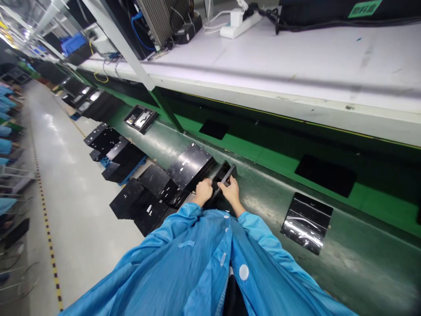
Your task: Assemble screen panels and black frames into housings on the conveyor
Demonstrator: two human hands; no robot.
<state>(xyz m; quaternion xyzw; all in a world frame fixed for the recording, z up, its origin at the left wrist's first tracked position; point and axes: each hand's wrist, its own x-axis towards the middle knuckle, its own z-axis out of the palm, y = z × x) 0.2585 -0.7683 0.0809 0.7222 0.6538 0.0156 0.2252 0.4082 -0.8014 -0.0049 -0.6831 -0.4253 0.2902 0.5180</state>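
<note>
A black housing with a flat, greyish edge stands tilted between my two hands, low in front of my body. My right hand grips its right side, thumb and fingers on the edge. My left hand is closed at its left side, with the fingertips curled out of sight against the dark part. Just left of my left hand lies a stack of black metal panels with small holes and slots. More black casings are piled below it, next to my left sleeve.
A white workbench with a power strip runs above. A glossy black panel lies on the green floor to the right. Further casings and an open unit line the left, beside a walkway.
</note>
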